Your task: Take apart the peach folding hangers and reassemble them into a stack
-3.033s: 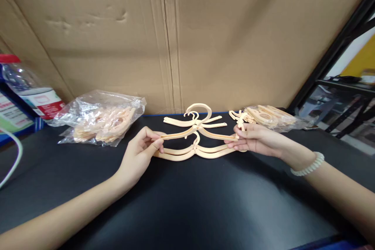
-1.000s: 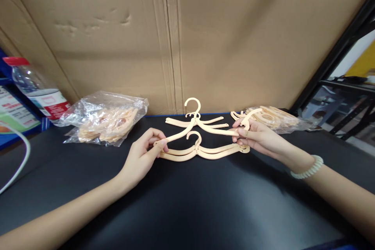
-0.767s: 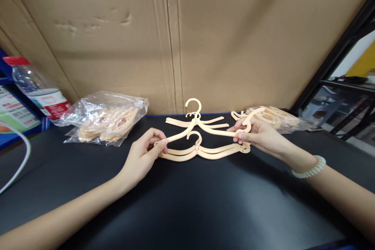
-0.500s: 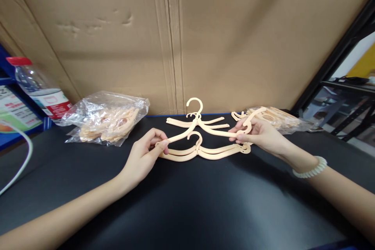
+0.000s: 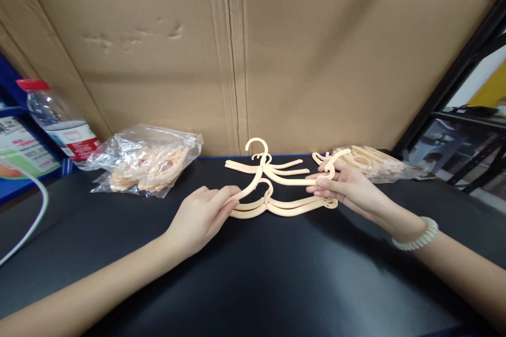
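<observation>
A cream plastic hanger (image 5: 290,181) is held up over the black table. My left hand (image 5: 203,216) is closed round the end of its left arm. The fingers of my right hand (image 5: 340,187) pinch its right end, where a curved cream piece (image 5: 339,156) sticks up. Beneath, partly covered by my left hand, cream hangers (image 5: 290,210) lie stacked with their hook upward. More cream hanger pieces (image 5: 241,167) rest farther back, behind the held hanger.
Clear plastic bags of cream pieces lie at the left (image 5: 146,166) and right (image 5: 375,162). A red-capped bottle (image 5: 59,121) leans at the far left, by a white cable (image 5: 41,216). Cardboard (image 5: 158,63) stands behind the black table (image 5: 276,279).
My left hand has turned palm-down and shifted slightly right along the hanger's arm. The held hanger's hook has tilted a little left and lower. My right hand has barely moved.
</observation>
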`<state>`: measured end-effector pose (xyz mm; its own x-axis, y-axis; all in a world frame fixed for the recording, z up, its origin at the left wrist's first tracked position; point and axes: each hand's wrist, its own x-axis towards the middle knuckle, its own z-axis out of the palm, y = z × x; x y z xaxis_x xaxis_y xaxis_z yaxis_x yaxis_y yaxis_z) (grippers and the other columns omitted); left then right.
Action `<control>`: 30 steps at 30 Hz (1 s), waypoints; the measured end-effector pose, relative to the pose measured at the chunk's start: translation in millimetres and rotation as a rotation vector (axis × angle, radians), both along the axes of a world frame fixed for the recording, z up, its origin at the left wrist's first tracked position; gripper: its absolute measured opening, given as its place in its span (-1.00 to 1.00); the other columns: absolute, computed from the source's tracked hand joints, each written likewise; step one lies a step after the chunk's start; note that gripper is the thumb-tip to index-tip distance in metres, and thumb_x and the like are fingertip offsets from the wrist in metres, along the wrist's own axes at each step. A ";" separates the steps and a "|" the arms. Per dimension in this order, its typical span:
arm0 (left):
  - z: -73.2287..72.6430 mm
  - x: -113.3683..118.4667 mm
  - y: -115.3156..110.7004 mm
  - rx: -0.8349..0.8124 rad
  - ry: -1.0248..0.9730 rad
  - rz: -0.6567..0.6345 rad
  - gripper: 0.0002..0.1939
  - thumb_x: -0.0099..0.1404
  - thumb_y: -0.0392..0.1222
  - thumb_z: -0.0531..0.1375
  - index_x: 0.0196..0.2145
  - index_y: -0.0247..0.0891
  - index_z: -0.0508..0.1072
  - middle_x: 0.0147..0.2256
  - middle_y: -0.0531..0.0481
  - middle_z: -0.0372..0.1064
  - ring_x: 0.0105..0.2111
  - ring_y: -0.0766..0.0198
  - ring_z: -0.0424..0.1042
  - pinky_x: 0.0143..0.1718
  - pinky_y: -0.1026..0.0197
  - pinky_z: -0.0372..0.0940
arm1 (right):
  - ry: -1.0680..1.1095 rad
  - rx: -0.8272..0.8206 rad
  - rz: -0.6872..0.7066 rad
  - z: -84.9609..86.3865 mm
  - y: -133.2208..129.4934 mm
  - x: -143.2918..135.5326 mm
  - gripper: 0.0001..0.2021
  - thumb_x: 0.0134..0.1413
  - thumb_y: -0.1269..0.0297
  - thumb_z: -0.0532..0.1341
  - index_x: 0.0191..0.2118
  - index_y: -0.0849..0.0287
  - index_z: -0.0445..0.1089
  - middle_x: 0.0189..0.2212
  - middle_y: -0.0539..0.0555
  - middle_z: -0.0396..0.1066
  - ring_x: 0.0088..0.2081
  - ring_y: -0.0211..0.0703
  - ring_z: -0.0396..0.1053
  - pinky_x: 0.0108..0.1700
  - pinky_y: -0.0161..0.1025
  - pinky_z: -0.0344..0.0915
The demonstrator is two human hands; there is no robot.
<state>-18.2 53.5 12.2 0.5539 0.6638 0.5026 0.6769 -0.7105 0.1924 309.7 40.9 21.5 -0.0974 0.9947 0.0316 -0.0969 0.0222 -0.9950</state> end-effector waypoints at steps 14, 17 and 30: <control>2.5 -6.5 7.8 0.169 0.148 -0.011 -0.77 0.41 -0.14 -0.03 -0.23 -0.16 0.41 -0.56 0.08 0.43 -0.62 0.27 0.28 -0.32 0.14 0.11 | 0.177 0.068 0.019 0.9 12.1 20.2 -0.85 -0.12 0.23 0.43 -0.38 0.06 0.49 -0.40 -0.02 0.32 -0.40 -0.23 0.25 -0.33 -0.23 0.30; 5.8 -9.4 11.7 0.189 0.168 -0.057 -0.77 0.41 -0.14 -0.01 -0.26 -0.17 0.42 -0.48 0.03 0.45 -0.53 0.24 0.34 -0.30 0.14 0.11 | 0.086 0.058 0.048 5.9 13.8 35.4 -0.83 -0.16 0.20 0.44 -0.42 0.08 0.49 -0.40 0.01 0.36 -0.43 -0.22 0.25 -0.38 -0.22 0.26; 20.0 -8.1 6.4 0.332 0.542 -0.315 -0.71 0.36 -0.44 -0.09 -0.34 -0.26 0.39 -0.36 -0.08 0.36 -0.33 0.14 0.30 -0.14 0.06 0.15 | -0.548 0.143 0.240 11.3 26.3 90.2 -0.71 -0.18 0.07 0.47 -0.45 0.18 0.50 -0.50 0.03 0.44 -0.43 -0.19 0.36 -0.37 -0.24 0.26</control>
<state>-26.3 59.9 32.2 0.9237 0.2904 0.2500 0.3688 -0.8507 -0.3746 399.9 67.1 32.7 -0.3579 0.9327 0.0446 0.4095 0.1997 -0.8902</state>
